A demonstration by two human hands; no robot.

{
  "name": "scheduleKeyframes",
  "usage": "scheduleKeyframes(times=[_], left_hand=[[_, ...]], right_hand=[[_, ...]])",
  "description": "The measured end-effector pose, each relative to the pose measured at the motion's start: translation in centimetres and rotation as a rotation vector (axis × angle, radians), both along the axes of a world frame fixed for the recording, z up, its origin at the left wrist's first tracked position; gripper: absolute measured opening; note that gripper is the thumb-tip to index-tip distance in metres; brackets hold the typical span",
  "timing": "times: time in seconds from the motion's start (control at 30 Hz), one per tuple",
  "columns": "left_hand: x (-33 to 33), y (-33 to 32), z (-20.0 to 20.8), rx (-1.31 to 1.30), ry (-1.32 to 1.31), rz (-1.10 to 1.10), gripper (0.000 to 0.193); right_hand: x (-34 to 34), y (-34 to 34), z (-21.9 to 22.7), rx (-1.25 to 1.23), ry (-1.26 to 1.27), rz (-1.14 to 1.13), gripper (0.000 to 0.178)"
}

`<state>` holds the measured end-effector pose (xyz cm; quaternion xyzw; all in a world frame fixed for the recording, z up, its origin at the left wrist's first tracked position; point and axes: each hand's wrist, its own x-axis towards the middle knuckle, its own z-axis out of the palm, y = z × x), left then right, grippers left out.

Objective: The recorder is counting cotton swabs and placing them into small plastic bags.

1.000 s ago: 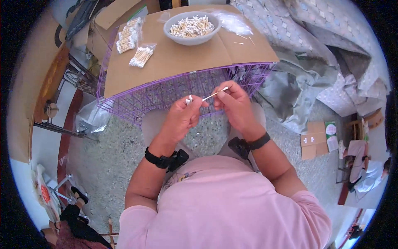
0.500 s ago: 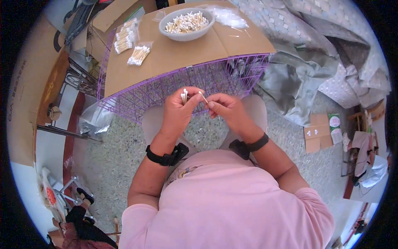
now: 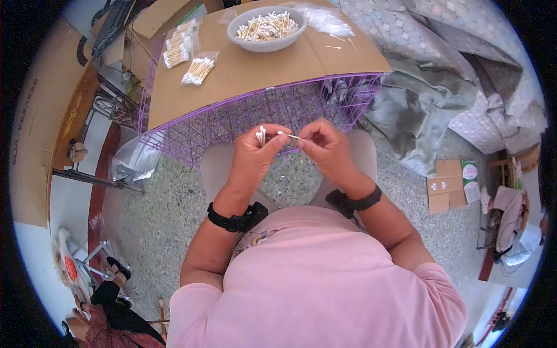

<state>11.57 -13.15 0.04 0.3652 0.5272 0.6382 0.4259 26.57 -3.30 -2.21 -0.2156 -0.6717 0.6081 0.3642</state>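
My left hand (image 3: 253, 159) is closed around a few cotton swabs (image 3: 261, 137), their white tips sticking up between thumb and fingers. Between my two hands a single cotton swab (image 3: 293, 136) lies nearly level. The fingertips of my right hand (image 3: 329, 152) pinch its right end, while its white tip reaches the left thumb and forefinger. Both hands hover over my lap, just short of a purple wire cage (image 3: 255, 110). On the cardboard sheet (image 3: 255, 71) covering the cage stands a grey bowl (image 3: 237, 39) heaped with cotton swabs.
Clear bags packed with swabs (image 3: 198, 69) lie left of the bowl. Right of it are thin clear plastic bags (image 3: 328, 22) and a few loose swabs (image 3: 334, 47). Grey cloth (image 3: 415, 104) drapes at the right, near flattened cardboard (image 3: 445, 185). Another person's foot (image 3: 119, 268) shows lower left.
The single swab has turned from slanting to nearly level, and my right hand has shifted slightly right. The cage and bowl appear a little further right and higher in view.
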Motion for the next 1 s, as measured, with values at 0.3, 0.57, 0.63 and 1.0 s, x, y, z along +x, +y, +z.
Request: scheduleKeyframes(times=[0.3,0.57,0.63,1.0], left_hand=[[1.1,-0.3,-0.7,-0.077,-0.119,-0.06,0.01],[2.0,-0.3,-1.8,-0.127,-0.047,-0.168,0.014],[2.4,-0.5,-1.6,-0.106,-0.097,-0.16,0.015],[2.7,-0.3,-2.1,-0.07,-0.211,-0.187,0.015]], right_hand=[[0.7,0.2,2.3,-0.004,0.069,0.0,0.008],[1.5,0.1,3.2,-0.11,0.142,0.123,0.011],[1.8,0.3,3.0,-0.071,0.072,0.125,0.013],[1.7,0.9,0.0,-0.009,0.087,0.221,0.012]])
